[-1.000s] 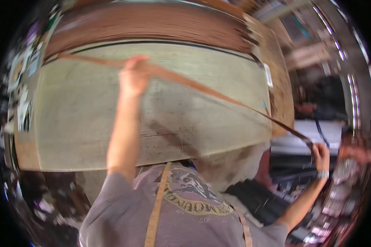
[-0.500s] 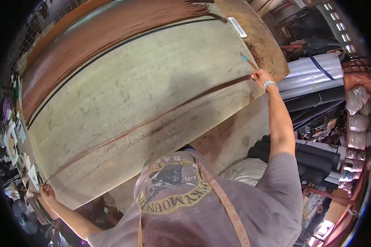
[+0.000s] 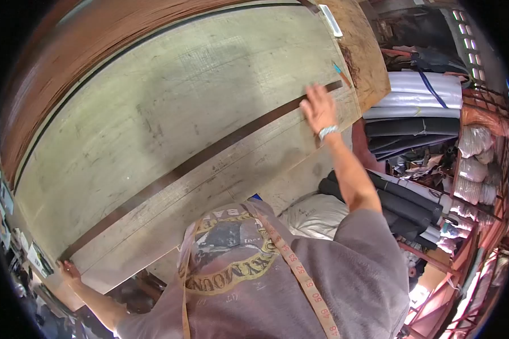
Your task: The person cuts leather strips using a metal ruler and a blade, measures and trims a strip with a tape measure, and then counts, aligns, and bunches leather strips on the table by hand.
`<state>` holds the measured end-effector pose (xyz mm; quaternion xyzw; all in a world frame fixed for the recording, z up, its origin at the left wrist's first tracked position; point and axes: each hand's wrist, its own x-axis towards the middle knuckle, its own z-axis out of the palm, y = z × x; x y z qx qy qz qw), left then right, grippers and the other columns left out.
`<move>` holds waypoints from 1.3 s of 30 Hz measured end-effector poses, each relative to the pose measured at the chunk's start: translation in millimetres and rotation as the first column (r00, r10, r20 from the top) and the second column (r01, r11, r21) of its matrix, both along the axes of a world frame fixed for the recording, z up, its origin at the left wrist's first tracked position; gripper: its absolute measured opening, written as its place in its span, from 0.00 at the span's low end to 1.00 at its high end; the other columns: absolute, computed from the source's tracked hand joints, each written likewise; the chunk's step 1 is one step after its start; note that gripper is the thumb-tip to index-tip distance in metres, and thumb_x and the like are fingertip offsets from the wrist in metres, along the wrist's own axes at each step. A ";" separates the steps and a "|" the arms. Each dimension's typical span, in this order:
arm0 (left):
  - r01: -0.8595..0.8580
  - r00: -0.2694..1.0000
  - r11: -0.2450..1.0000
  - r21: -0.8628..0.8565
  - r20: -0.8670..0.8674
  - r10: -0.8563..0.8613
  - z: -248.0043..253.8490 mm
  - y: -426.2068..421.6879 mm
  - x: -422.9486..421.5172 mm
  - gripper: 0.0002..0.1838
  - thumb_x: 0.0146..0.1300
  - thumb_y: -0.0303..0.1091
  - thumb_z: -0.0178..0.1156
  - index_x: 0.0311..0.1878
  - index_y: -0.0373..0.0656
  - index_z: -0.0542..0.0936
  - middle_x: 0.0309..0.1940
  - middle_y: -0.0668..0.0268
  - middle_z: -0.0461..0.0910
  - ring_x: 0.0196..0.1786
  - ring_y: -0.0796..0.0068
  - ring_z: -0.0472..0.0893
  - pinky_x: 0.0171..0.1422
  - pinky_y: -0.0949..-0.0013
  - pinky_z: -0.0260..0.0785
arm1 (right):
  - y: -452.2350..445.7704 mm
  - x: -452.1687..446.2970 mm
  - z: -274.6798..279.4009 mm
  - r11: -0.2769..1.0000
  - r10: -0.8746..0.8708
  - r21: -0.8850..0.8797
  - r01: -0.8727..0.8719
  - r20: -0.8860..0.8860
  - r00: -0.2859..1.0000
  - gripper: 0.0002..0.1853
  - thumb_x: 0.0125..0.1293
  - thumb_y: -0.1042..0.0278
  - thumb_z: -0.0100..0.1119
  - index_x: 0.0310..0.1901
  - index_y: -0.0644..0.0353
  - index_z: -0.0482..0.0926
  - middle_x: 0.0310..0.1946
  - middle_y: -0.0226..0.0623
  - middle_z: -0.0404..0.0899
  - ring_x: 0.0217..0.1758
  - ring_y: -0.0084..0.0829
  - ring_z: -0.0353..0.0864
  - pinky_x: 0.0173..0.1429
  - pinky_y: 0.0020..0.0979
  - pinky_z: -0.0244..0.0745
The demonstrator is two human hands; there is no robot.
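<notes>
A long dark brown strip (image 3: pixel 209 151) lies flat and diagonal across the pale work table (image 3: pixel 124 101). At the strip's lower left end is my left hand (image 3: pixel 69 271), its fingers bent against the strip near the table's edge; whether they pinch it is too small to tell. My right hand (image 3: pixel 320 107), with a watch on the wrist, is over the strip near its upper right end, fingers spread. The strip's tip shows beyond those fingers. Just above that tip lies a pencil-like tool (image 3: pixel 340 73) with a blue end.
Brown strips or sheets (image 3: pixel 45 73) are heaped along the table's far side, behind a dark band. A white tray (image 3: pixel 330 21) sits at the upper right corner. Silvery rolls (image 3: pixel 418 90) and black rolls (image 3: pixel 407 198) are stacked to the right. A measuring tape (image 3: pixel 305 282) hangs over my shirt.
The strip, earlier lifted and slanting, now lies flat with its broad face showing. My right hand has let go of its end, opened and moved left along it. The view has shifted slightly.
</notes>
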<state>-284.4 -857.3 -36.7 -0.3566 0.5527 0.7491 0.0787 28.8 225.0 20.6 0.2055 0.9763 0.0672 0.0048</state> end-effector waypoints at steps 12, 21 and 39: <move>-0.072 0.995 0.972 -0.224 0.045 0.084 -2.4 -34.1 -18.7 0.09 0.73 0.41 0.67 0.49 0.51 0.83 0.28 0.66 0.84 0.23 0.75 0.77 0.25 0.77 0.70 | -7.7 7.0 -58.5 0.970 -0.146 -0.194 0.145 0.010 0.989 0.38 0.82 0.45 0.47 0.82 0.64 0.55 0.83 0.54 0.51 0.87 0.54 0.47 0.88 0.46 0.44; -0.161 0.956 0.558 -0.815 0.013 0.294 19.8 -14.1 6.1 0.11 0.68 0.36 0.68 0.38 0.35 0.85 0.27 0.59 0.86 0.29 0.66 0.88 0.35 0.64 0.81 | 18.1 12.1 -73.5 0.979 -0.076 -0.191 0.075 0.004 0.997 0.39 0.83 0.40 0.43 0.83 0.58 0.51 0.85 0.53 0.47 0.88 0.55 0.43 0.88 0.47 0.42; 0.969 0.232 0.220 0.113 -0.724 -0.649 194.5 451.0 295.3 0.33 0.45 0.52 0.83 0.43 0.30 0.88 0.36 0.54 0.85 0.39 0.60 0.80 0.50 0.56 0.67 | 94.2 32.9 -121.2 0.920 -0.369 -0.326 0.218 -0.532 0.762 0.35 0.77 0.46 0.51 0.74 0.67 0.69 0.74 0.60 0.68 0.80 0.57 0.63 0.84 0.51 0.52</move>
